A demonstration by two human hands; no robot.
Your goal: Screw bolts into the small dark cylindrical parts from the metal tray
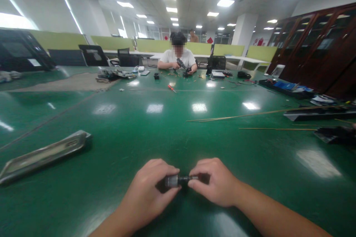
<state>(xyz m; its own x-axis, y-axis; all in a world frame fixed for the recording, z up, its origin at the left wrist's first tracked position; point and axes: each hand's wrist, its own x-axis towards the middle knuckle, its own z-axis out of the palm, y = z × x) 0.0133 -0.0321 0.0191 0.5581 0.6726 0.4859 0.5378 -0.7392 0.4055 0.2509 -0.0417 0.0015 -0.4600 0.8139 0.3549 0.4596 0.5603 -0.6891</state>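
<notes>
Close in front of me, a small cylindrical part (172, 181), grey with a black, narrower end, lies sideways between my two hands. My left hand (151, 187) is closed round its thicker grey end, thumb below and fingers above. With thumb and fingertips, my right hand (215, 181) pinches the thin dark end. The palms hide part of both ends, and its exact kind is too blurred to tell. Both hands are low over the green tabletop (133, 144).
A long metal tray (47, 153) lies at the left. Thin brass-coloured rods (222, 119) stretch in from dark parts at the right. A red screwdriver (171, 88) lies farther off, before a seated person (178, 57) holding a dark tool. Electronic parts (111, 74) lie beyond, left.
</notes>
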